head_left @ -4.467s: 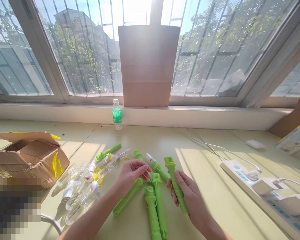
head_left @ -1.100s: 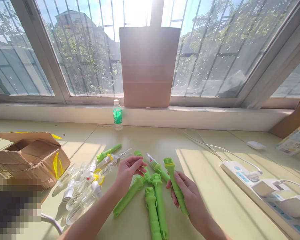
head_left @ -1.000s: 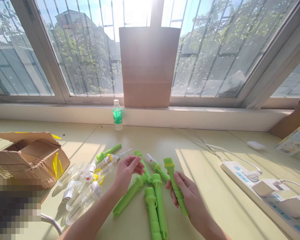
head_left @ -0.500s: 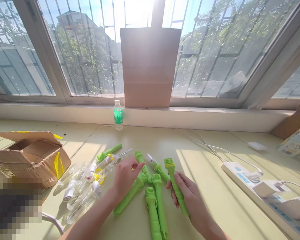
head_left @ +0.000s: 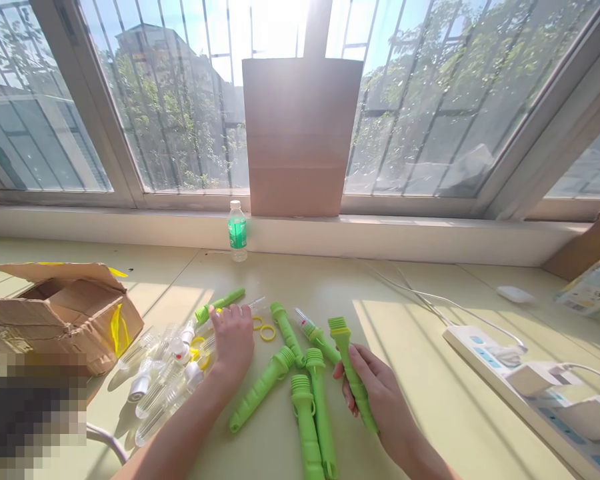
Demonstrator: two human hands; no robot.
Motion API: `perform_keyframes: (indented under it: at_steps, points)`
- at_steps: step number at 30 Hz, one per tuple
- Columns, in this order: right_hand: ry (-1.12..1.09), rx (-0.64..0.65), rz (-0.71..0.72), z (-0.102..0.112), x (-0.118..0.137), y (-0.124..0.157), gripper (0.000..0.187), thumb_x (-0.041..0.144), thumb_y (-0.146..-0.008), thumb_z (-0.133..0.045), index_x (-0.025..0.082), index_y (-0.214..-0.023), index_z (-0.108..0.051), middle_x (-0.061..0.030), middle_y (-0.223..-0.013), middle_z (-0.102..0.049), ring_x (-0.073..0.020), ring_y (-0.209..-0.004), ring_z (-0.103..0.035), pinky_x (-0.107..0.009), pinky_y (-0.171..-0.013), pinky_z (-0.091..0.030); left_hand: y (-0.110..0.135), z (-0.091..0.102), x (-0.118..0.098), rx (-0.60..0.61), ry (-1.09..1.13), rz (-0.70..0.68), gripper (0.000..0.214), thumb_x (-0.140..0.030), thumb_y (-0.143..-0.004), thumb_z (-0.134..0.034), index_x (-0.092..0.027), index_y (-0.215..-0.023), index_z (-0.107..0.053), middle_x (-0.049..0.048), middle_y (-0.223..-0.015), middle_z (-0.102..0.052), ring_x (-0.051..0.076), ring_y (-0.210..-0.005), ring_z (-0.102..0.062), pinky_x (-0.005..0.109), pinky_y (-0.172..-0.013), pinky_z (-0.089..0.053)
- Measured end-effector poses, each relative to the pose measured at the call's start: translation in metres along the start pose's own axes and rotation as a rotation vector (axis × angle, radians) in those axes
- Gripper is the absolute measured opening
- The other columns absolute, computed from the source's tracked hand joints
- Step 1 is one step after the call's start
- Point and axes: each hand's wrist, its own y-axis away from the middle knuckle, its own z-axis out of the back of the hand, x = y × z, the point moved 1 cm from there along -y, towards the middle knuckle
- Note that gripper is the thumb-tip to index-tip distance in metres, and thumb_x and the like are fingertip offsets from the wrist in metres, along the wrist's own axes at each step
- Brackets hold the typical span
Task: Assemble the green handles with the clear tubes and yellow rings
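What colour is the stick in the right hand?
Bright green; the stick shows best in the head view.

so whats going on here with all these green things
A person is working with plastic parts at a table by a window. Their right hand grips one green handle, tilted up off the table. Their left hand is stretched out, palm down, over the edge of a heap of clear tubes and yellow rings. Several more green handles lie between the hands.
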Motion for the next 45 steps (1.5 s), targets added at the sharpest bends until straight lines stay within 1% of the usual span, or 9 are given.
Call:
perform_keyframes:
  at_steps: [9, 14, 18, 22, 25, 30, 37, 40, 45]
  points:
    - [0.002, 0.000, 0.001, 0.000, 0.000, 0.001, 0.041, 0.061, -0.087, -0.055, 0.021, -0.077, -0.057, 0.0055, -0.047, -0.052, -0.0115, -0.039, -0.046, -0.023, -0.040, -0.038, 0.003, 0.002, -0.005, -0.003, 0.152, -0.077, 0.041, 0.008, -0.078, -0.040, -0.016, -0.096, -0.067, 0.0101, -0.079, -0.068, 0.030, -0.081, -0.064, 0.061, -0.105, -0.030]
    - [-0.001, 0.001, 0.005, 0.001, -0.001, 0.000, 0.041, 0.061, -0.087, -0.054, 0.021, -0.076, -0.056, 0.0055, -0.048, -0.052, -0.0110, -0.039, -0.045, -0.023, -0.040, -0.038, 0.003, 0.012, -0.008, -0.122, 0.174, -0.122, 0.040, 0.006, -0.083, -0.040, -0.016, -0.102, -0.067, 0.0111, -0.086, -0.070, 0.029, -0.087, -0.065, 0.060, -0.106, -0.030]
    - [0.036, 0.052, 0.020, 0.000, -0.002, 0.001, 0.042, 0.063, -0.084, -0.056, 0.021, -0.080, -0.056, 0.0014, -0.069, -0.063, -0.0107, -0.040, -0.049, -0.025, -0.039, -0.038, 0.006, 0.020, -0.011, -0.319, 0.428, -0.229, 0.026, -0.005, -0.091, -0.047, -0.019, -0.103, -0.066, 0.0105, -0.106, -0.071, 0.027, -0.101, -0.065, 0.050, -0.105, -0.037]
    - [0.145, 0.164, 0.043, -0.006, -0.004, 0.007, 0.041, 0.062, -0.086, -0.054, 0.021, -0.093, -0.059, 0.0012, -0.074, -0.062, -0.0111, -0.043, -0.050, -0.025, -0.039, -0.035, 0.010, 0.020, -0.016, -0.343, 0.814, -0.253, 0.017, -0.016, -0.093, -0.053, -0.022, -0.103, -0.064, 0.0083, -0.110, -0.070, 0.024, -0.106, -0.063, 0.039, -0.093, -0.048]
    - [0.245, 0.205, 0.095, -0.010, -0.006, 0.011, 0.034, 0.055, -0.092, -0.051, 0.022, -0.095, -0.060, 0.0013, -0.074, -0.061, -0.0115, -0.047, -0.050, -0.024, -0.043, -0.036, 0.013, 0.022, -0.022, -0.274, 1.118, -0.187, 0.015, -0.019, -0.093, -0.054, -0.023, -0.103, -0.064, 0.0071, -0.110, -0.070, 0.022, -0.106, -0.063, 0.036, -0.091, -0.051]
    - [0.396, 0.221, 0.203, -0.009, -0.011, 0.011, 0.029, 0.050, -0.094, -0.049, 0.023, -0.094, -0.059, 0.0010, -0.071, -0.061, -0.0139, -0.052, -0.051, -0.027, -0.050, -0.042, 0.018, 0.035, -0.035, 0.004, 1.495, -0.090, 0.017, -0.026, -0.090, -0.060, -0.023, -0.104, -0.069, 0.0074, -0.105, -0.070, 0.022, -0.095, -0.066, 0.033, -0.083, -0.055]
    - [0.481, 0.237, 0.266, -0.004, -0.012, 0.011, 0.027, 0.046, -0.097, -0.046, 0.024, -0.096, -0.060, 0.0005, -0.074, -0.062, -0.0142, -0.052, -0.053, -0.027, -0.051, -0.043, 0.016, 0.038, -0.035, 0.191, 1.689, -0.021, 0.019, -0.033, -0.086, -0.067, -0.022, -0.099, -0.074, 0.0098, -0.111, -0.063, 0.024, -0.106, -0.063, 0.036, -0.091, -0.054]
    - [0.492, 0.223, 0.282, -0.004, -0.013, 0.011, 0.025, 0.045, -0.097, -0.046, 0.024, -0.096, -0.060, 0.0007, -0.074, -0.062, -0.0143, -0.052, -0.053, -0.027, -0.051, -0.043, 0.016, 0.032, -0.035, 0.279, 1.803, 0.027, 0.020, -0.037, -0.085, -0.068, -0.023, -0.097, -0.074, 0.0116, -0.126, -0.055, 0.028, -0.120, -0.056, 0.037, -0.092, -0.054]
    - [0.482, 0.216, 0.300, -0.003, -0.015, 0.010, 0.023, 0.043, -0.096, -0.048, 0.025, -0.097, -0.061, 0.0007, -0.073, -0.062, -0.0146, -0.051, -0.053, -0.027, -0.050, -0.044, 0.016, 0.024, -0.036, 0.435, 1.940, 0.081, 0.027, -0.043, -0.083, -0.070, -0.025, -0.103, -0.072, 0.0107, -0.142, -0.048, 0.029, -0.121, -0.058, 0.036, -0.089, -0.056]
